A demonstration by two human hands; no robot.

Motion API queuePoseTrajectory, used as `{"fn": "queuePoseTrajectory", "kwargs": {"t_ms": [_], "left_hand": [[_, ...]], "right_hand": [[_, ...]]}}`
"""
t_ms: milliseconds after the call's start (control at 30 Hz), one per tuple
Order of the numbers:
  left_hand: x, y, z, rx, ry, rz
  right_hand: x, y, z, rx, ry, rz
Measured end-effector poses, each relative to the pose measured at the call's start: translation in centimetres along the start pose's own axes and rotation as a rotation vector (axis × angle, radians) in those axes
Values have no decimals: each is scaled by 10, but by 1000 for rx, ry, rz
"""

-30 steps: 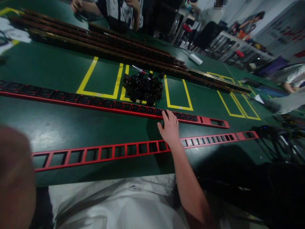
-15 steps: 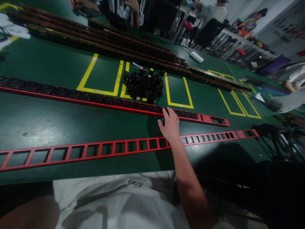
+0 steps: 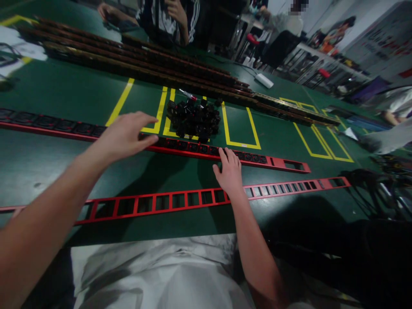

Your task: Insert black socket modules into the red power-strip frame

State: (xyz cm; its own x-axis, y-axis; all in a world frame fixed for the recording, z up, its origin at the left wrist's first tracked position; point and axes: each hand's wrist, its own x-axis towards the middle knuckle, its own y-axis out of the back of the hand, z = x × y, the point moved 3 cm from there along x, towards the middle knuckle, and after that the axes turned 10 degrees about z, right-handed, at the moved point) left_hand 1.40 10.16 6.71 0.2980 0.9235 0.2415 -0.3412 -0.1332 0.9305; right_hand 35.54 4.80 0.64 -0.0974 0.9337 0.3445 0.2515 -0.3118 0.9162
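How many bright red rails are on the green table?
2: a socket-filled rail at the right hand, and a slotted rail nearer the camera, partly covered by the left arm.

Red strip w/ blk inserts, grn tbl

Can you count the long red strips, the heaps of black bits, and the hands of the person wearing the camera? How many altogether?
Long red strips: 2 (filled strip, open-slotted strip)
Heaps: 1 (black heap)
Camera wearer's hands: 2 (left hand, right hand)
Total: 5
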Motion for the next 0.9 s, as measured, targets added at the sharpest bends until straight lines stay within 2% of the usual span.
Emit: {"fn": "queuePoseTrajectory", "kwargs": {"t_ms": [133,200,333,567,767,900], "left_hand": [[-9,-31,-2,80,2,-57],[-11,-38,-6,79,28,-37],[-11,-40,-17,96,92,-43],[-13,-38,-14,164,57,-81],[-11,-44,-19,89,105,-59],[-11,-48,-23,46,120,-47]], "right_hand": [[0,-1,0,-9,4,-6],[-1,-2,1,-10,7,-7],[0,-1,0,-35,6,-12],[5,-2,-16,-52,70,-92],[4,-14,-28,-39,46,-55],[3,-14,-27,-17,50,-47]]}}
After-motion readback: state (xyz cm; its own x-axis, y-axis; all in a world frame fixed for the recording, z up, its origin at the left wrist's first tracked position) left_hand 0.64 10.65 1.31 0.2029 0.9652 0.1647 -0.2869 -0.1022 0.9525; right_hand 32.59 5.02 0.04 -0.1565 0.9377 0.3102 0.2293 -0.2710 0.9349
